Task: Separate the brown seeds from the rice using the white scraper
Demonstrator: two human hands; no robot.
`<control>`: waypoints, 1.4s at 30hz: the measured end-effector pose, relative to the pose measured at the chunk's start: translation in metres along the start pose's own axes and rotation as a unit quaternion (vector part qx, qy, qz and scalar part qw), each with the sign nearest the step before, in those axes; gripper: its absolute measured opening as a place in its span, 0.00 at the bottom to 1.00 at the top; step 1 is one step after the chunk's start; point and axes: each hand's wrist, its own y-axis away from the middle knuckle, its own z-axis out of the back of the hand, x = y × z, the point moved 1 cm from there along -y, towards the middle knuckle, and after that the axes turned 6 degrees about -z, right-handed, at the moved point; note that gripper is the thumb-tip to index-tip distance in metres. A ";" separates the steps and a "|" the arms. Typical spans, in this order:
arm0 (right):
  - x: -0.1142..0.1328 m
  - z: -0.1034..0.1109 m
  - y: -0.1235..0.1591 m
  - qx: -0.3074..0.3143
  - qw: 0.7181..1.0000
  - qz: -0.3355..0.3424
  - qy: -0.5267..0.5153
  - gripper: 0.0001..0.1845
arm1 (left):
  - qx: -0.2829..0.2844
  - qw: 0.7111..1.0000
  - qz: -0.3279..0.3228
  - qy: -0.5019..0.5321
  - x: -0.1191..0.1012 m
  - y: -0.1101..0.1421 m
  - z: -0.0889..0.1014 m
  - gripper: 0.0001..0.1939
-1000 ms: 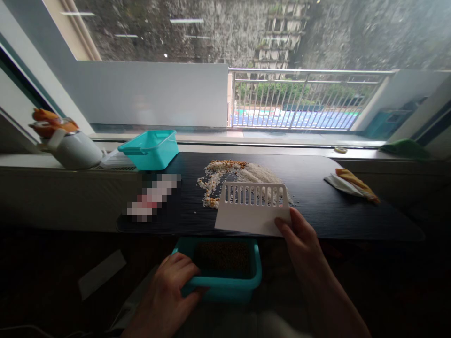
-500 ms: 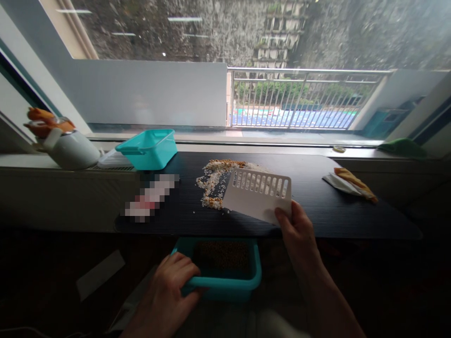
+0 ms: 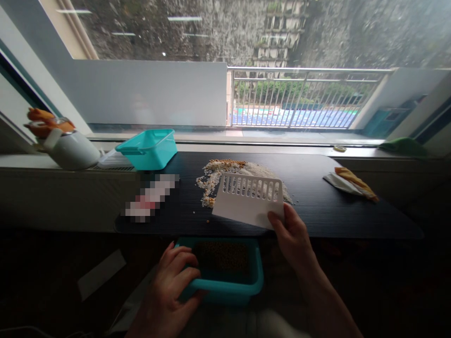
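Note:
My right hand [image 3: 291, 230] is closed on the lower right corner of a white slotted scraper [image 3: 243, 206], tilted over the table. Just behind it, and partly hidden by it, lies a spread of white grains [image 3: 257, 170] mixed with tan beans [image 3: 227, 163]. Below the table's front edge, my left hand [image 3: 179, 277] grips the left front rim of a teal bin [image 3: 239, 285], thumb outside and fingers over the edge. Brownish beans [image 3: 225, 256] cover the bin's shadowed floor.
A dark table [image 3: 317, 216] stands against the window. A second teal bin [image 3: 151, 150] sits at its back left, beside a grey pot [image 3: 73, 148]. To the right lies a yellow and white packet [image 3: 348, 183]. A blurred item [image 3: 150, 199] rests at the left.
The scraper has shifted left and slightly toward me, uncovering more white grains on its right. A loose bean now lies near the front edge. My left hand's fingers have moved slightly on the rim.

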 end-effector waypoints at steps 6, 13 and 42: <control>0.005 -0.014 0.010 0.071 0.997 -0.004 -0.016 0.13 | -0.010 1.000 -0.002 -0.008 0.004 0.016 0.001 0.09; 0.006 0.004 0.011 0.075 0.997 0.006 -0.003 0.14 | -0.033 0.998 0.048 -0.032 0.007 0.025 -0.003 0.10; 0.006 0.005 -0.008 0.004 1.000 0.001 -0.009 0.15 | -0.017 0.997 0.061 -0.054 0.004 0.023 -0.008 0.13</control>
